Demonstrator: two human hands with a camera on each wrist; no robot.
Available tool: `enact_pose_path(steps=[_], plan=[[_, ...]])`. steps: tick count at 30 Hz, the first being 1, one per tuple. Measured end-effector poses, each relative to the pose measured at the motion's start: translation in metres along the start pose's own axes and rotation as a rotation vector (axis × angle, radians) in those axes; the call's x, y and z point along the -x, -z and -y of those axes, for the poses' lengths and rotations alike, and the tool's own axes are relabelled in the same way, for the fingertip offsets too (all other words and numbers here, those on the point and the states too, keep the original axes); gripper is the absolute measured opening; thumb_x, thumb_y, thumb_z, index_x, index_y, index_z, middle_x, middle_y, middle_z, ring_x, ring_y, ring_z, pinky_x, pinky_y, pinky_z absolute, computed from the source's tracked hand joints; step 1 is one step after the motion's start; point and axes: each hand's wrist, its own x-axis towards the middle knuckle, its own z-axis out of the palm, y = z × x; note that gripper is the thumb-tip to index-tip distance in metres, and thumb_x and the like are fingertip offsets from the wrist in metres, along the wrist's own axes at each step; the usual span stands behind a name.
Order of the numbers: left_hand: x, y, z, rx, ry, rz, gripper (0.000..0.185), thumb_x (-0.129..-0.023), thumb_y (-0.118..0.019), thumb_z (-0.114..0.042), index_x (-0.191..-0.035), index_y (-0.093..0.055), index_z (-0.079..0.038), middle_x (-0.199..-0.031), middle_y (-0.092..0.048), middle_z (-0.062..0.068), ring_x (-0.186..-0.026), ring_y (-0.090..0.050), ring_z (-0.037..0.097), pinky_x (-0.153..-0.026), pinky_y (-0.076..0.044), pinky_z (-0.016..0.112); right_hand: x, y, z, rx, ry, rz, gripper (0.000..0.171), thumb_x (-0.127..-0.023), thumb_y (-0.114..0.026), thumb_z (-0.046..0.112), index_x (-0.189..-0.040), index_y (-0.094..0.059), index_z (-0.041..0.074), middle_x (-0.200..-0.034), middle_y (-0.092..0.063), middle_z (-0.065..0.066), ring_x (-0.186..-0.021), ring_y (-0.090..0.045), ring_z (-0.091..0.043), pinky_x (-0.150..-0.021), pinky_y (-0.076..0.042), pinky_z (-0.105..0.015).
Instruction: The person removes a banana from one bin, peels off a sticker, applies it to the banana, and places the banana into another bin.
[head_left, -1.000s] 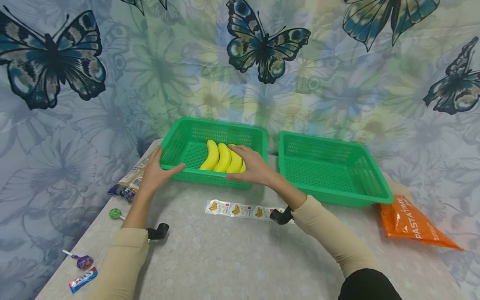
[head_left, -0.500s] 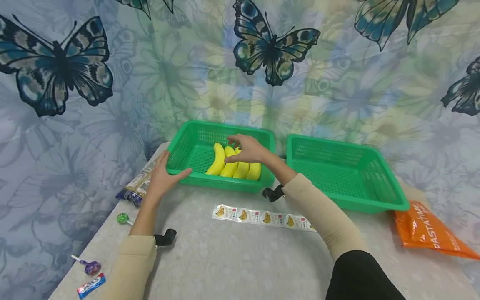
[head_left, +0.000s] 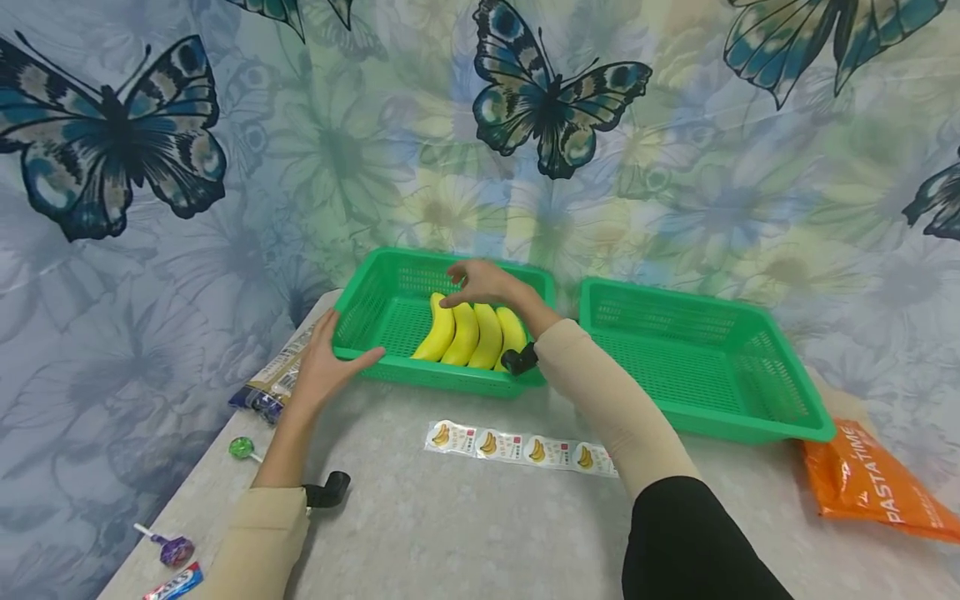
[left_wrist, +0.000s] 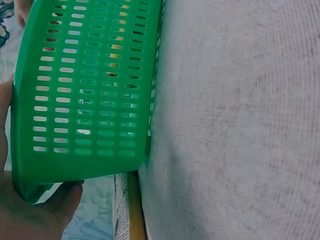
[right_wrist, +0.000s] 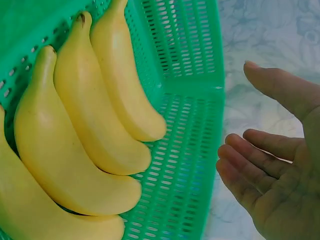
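Note:
Several yellow bananas (head_left: pixel 464 333) lie side by side in the left green basket (head_left: pixel 450 379). At that basket's front left corner my left hand (head_left: pixel 321 367) grips the rim, its thumb along the front and its fingers round the left side. The left wrist view shows the slotted front wall from outside, with fingers (left_wrist: pixel 70 200) curled below the corner. My right hand (head_left: pixel 480 283) hovers over the far part of the same basket. In the right wrist view its fingers (right_wrist: pixel 250 165) are relaxed, thumb apart, holding nothing, beyond the ends of the bananas (right_wrist: pixel 100 110).
A second green basket (head_left: pixel 675 367) stands to the right, with an orange bag (head_left: pixel 873 483) beside it. A strip of banana stickers (head_left: pixel 517 448) lies in front. At left are a shiny packet (head_left: pixel 273 379), a green lollipop (head_left: pixel 242 448), a purple lollipop (head_left: pixel 176 551) and a small wrapped candy (head_left: pixel 176 582).
My right hand has moved from the basket's front rim up and back over the bananas, uncovering more of them. The left hand stays at the corner. The head view has shifted slightly.

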Motion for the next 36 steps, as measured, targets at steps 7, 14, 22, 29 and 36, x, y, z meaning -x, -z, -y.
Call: enact_pose_path(steps=[7, 14, 22, 29, 36], plan=[[0.0, -0.002, -0.002, 0.006, 0.0, -0.009, 0.108, -0.082, -0.07, -0.056, -0.158, -0.006, -0.013, -0.165, -0.004, 0.014, -0.147, -0.011, 0.05, -0.11, -0.018, 0.075, -0.025, -0.009, -0.014, 0.012, -0.079, 0.052, 0.079, -0.088, -0.07, 0.043, -0.149, -0.038, 0.005, -0.144, -0.051, -0.015, -0.13, -0.051, -0.028, -0.105, -0.047, -0.041], [0.0, -0.007, -0.002, 0.018, 0.016, -0.012, 0.109, -0.081, -0.071, -0.055, -0.159, -0.006, -0.014, -0.165, -0.004, 0.013, -0.148, -0.012, 0.048, -0.112, -0.018, 0.073, -0.048, -0.027, -0.028, 0.184, -0.129, 0.103, 0.079, -0.089, -0.067, 0.048, -0.148, -0.039, 0.004, -0.143, -0.051, -0.012, -0.132, -0.049, -0.028, -0.108, -0.045, -0.042], [-0.001, -0.005, -0.002, 0.017, 0.04, -0.013, 0.111, -0.08, -0.071, -0.058, -0.159, -0.003, -0.018, -0.166, -0.002, 0.009, -0.148, -0.012, 0.047, -0.11, -0.02, 0.074, -0.067, -0.038, -0.023, 0.207, -0.155, 0.134, 0.075, -0.091, -0.065, 0.046, -0.147, -0.041, 0.003, -0.151, -0.043, -0.013, -0.139, -0.041, -0.031, -0.112, -0.04, -0.043], [0.0, -0.004, -0.001, 0.025, 0.034, -0.012, 0.111, -0.081, -0.072, -0.056, -0.159, -0.004, -0.014, -0.166, -0.003, 0.01, -0.148, -0.013, 0.047, -0.111, -0.02, 0.072, -0.076, -0.055, -0.021, 0.234, -0.146, 0.123, 0.069, -0.09, -0.065, 0.05, -0.139, -0.05, 0.003, -0.143, -0.053, -0.012, -0.125, -0.053, -0.027, -0.099, -0.049, -0.036], [-0.002, -0.004, -0.002, 0.025, 0.04, -0.005, 0.112, -0.08, -0.071, -0.058, -0.159, -0.003, -0.017, -0.166, 0.0, 0.007, -0.149, -0.012, 0.046, -0.111, -0.02, 0.072, -0.082, -0.062, -0.016, 0.221, -0.158, 0.158, 0.043, -0.088, -0.067, 0.05, -0.091, -0.051, 0.01, -0.074, -0.05, -0.002, -0.064, -0.05, -0.014, -0.059, -0.043, -0.023]])
